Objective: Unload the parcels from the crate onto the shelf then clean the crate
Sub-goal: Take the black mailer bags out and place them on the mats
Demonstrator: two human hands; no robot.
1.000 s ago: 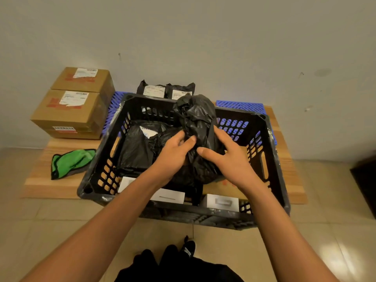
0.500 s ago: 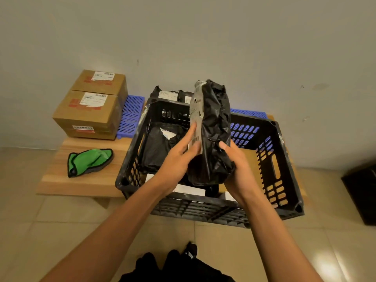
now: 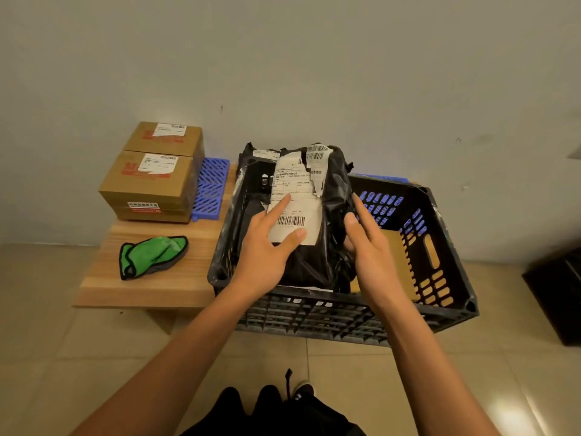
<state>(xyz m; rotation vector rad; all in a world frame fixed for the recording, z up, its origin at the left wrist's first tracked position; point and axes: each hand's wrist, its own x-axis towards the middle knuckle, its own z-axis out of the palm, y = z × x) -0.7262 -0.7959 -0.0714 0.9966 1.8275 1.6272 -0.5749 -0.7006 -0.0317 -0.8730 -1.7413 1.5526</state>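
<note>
Both hands hold one black plastic parcel (image 3: 327, 215) upright above the crate (image 3: 440, 278). The left hand (image 3: 267, 247) lies against its front with fingers nearly straight, the forefinger and thumb pressed on the white shipping label (image 3: 295, 199). The right hand (image 3: 367, 240) steadies the parcel's right side, fingers mostly extended and the thumb on the wrapping; how the fingers behind it lie cannot be seen.

The black crate sits on the right part of a low wooden bench (image 3: 141, 287), its near side overhanging the bench's front edge. Inside it, more dark wrapping shows at the left wall, pale flat packages (image 3: 309, 289) peek out under the raised parcel, and a brown cardboard piece (image 3: 399, 262) rests toward the right.

At the bench's back left corner two cardboard boxes (image 3: 151, 180) are stacked beside a blue plastic grid (image 3: 210, 190), and further black parcels stand behind the crate's far wall. A green cloth (image 3: 151, 256) lies near the front left edge.

Unloading looks partly done: several items remain inside, and the cleaning appears not yet started.
</note>
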